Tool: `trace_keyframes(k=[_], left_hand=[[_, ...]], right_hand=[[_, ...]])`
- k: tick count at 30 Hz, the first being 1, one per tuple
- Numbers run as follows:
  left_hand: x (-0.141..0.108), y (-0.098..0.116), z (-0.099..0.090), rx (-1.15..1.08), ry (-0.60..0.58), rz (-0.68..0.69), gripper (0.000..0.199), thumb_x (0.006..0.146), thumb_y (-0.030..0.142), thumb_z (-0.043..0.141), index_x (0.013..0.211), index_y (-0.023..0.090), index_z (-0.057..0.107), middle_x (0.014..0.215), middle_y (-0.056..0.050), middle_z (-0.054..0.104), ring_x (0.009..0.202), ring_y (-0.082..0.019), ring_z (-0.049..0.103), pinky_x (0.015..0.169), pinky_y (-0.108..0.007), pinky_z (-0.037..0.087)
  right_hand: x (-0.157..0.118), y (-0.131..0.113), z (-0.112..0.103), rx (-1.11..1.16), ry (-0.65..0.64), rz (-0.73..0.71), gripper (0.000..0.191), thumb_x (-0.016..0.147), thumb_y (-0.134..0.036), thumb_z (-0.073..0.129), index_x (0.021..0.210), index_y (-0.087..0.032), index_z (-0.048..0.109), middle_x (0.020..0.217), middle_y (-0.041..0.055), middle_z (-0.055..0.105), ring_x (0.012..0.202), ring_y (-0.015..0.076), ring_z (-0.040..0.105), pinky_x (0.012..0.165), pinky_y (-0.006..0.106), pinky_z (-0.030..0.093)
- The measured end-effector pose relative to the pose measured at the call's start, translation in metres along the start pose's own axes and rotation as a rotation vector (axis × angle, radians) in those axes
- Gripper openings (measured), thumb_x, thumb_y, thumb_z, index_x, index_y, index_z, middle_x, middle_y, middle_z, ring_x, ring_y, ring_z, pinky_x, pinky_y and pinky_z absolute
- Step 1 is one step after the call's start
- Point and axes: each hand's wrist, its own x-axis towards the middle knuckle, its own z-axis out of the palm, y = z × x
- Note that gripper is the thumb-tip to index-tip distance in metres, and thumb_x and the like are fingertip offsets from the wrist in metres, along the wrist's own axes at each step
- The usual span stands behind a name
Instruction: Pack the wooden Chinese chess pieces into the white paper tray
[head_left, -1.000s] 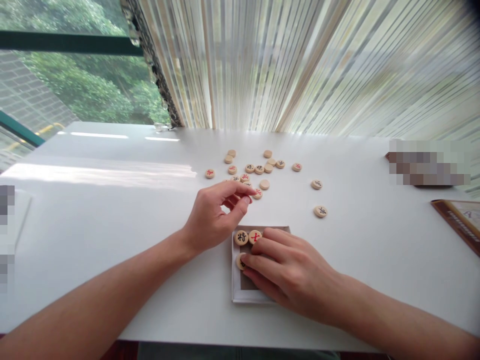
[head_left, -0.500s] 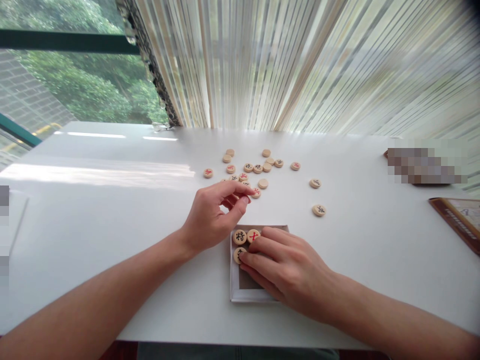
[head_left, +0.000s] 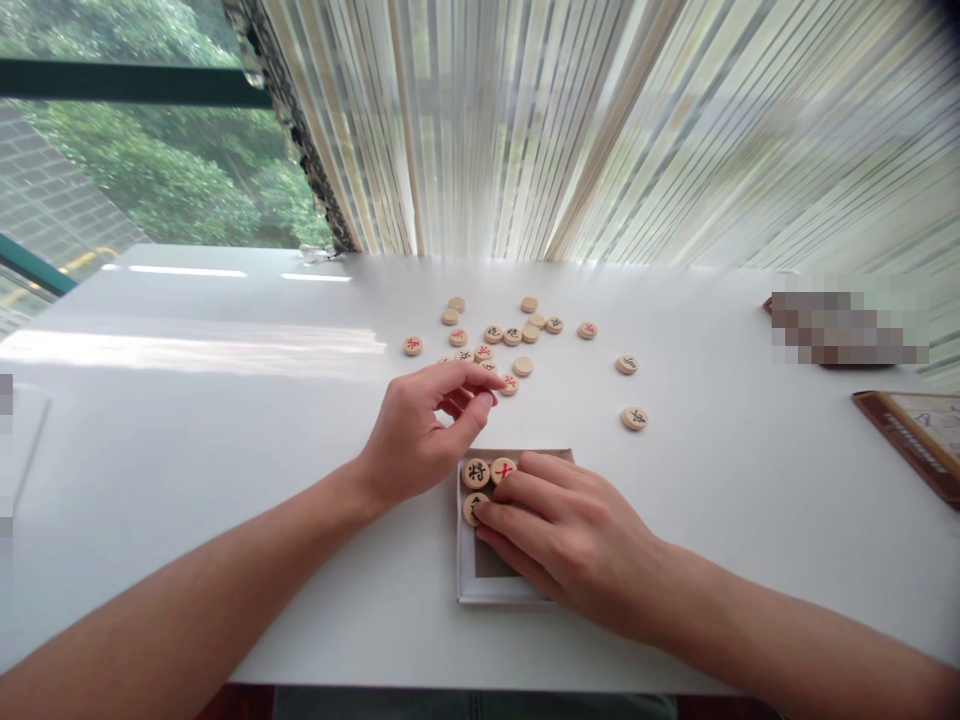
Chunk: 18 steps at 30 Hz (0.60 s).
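Note:
My left hand [head_left: 435, 425] hovers just behind the open box [head_left: 466, 570], its thumb and fingers curled nearly together; what they hold, if anything, is too small to make out. A red-marked piece [head_left: 509, 385] lies by its fingertips. My right hand [head_left: 574, 525] reaches over the box, covering its right part, with fingers bent down inside. One of its fingertips rests on a black-marked piece [head_left: 474, 509] at the box's left side. Behind that piece sit another black-marked piece [head_left: 476, 472] and a red-marked piece [head_left: 502, 471], partly covered by the hand.
Several round wooden pieces lie scattered behind the box, some face down, like one [head_left: 523, 367]. Two black-marked pieces [head_left: 634, 418] lie apart on the right. A brown printed board [head_left: 919, 440] is at the right edge of the white table [head_left: 187, 450]. Curtains [head_left: 487, 130] hang behind.
The whole view has shifted very slightly. Both hands keep the same places and poses over and beside the box.

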Motion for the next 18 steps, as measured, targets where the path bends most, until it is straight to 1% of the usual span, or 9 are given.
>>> trace_keyframes(k=[3,6,8,11,14,16,18], left_hand=[[0.001,0.001,0.000,0.001,0.006,-0.003,0.018,0.092,0.013,0.065,0.104,0.014,0.079,0.094,-0.007,0.082,0.077,-0.015,0.076,0.068,-0.023,0.066],[0.002,0.002,-0.001,-0.005,0.014,-0.011,0.017,0.093,0.015,0.067,0.104,0.013,0.079,0.094,-0.007,0.082,0.075,-0.014,0.075,0.068,-0.023,0.065],[0.003,0.003,-0.001,-0.008,0.014,-0.028,0.016,0.093,0.016,0.067,0.103,0.013,0.079,0.094,-0.007,0.082,0.075,-0.014,0.075,0.067,-0.024,0.064],[0.003,0.004,-0.003,-0.004,0.013,-0.059,0.016,0.093,0.017,0.066,0.102,0.014,0.079,0.095,-0.007,0.082,0.078,-0.015,0.076,0.069,-0.024,0.064],[0.003,0.003,-0.004,0.005,0.017,-0.078,0.016,0.093,0.018,0.067,0.103,0.014,0.079,0.093,-0.007,0.081,0.077,-0.016,0.076,0.068,-0.026,0.063],[0.004,0.001,-0.006,0.013,0.026,-0.081,0.016,0.093,0.019,0.067,0.102,0.014,0.079,0.092,-0.006,0.081,0.075,-0.016,0.075,0.068,-0.026,0.063],[0.005,0.000,-0.007,0.019,0.035,-0.079,0.016,0.093,0.019,0.067,0.101,0.014,0.079,0.093,-0.006,0.081,0.074,-0.015,0.075,0.068,-0.026,0.063]], right_hand=[[-0.002,0.000,-0.004,0.014,0.016,-0.001,0.025,0.103,-0.013,0.060,0.084,-0.014,0.076,0.079,0.0076,0.072,0.071,0.0213,0.057,0.064,0.036,0.051],[-0.004,0.005,-0.010,0.055,0.049,0.014,0.016,0.100,-0.014,0.066,0.087,-0.013,0.077,0.080,0.0083,0.073,0.069,0.0208,0.055,0.061,0.036,0.050],[-0.004,0.012,-0.015,0.084,0.101,0.033,0.010,0.097,-0.014,0.070,0.091,-0.013,0.077,0.080,0.0083,0.074,0.067,0.0196,0.055,0.060,0.034,0.050],[-0.005,0.028,-0.025,0.080,0.226,0.069,0.005,0.094,-0.012,0.074,0.090,-0.013,0.077,0.078,0.0079,0.075,0.067,0.0174,0.060,0.061,0.031,0.051],[-0.006,0.046,-0.032,-0.012,0.339,0.138,0.008,0.092,-0.012,0.076,0.085,-0.015,0.076,0.073,0.0067,0.074,0.064,0.0164,0.063,0.060,0.030,0.051],[-0.008,0.058,-0.035,-0.063,0.397,0.215,0.013,0.091,-0.013,0.074,0.079,-0.017,0.074,0.067,0.0036,0.071,0.058,0.0145,0.059,0.055,0.029,0.047],[-0.011,0.070,-0.038,-0.083,0.460,0.329,0.018,0.091,-0.015,0.073,0.074,-0.019,0.074,0.061,0.0007,0.067,0.051,0.0130,0.052,0.051,0.029,0.042]])
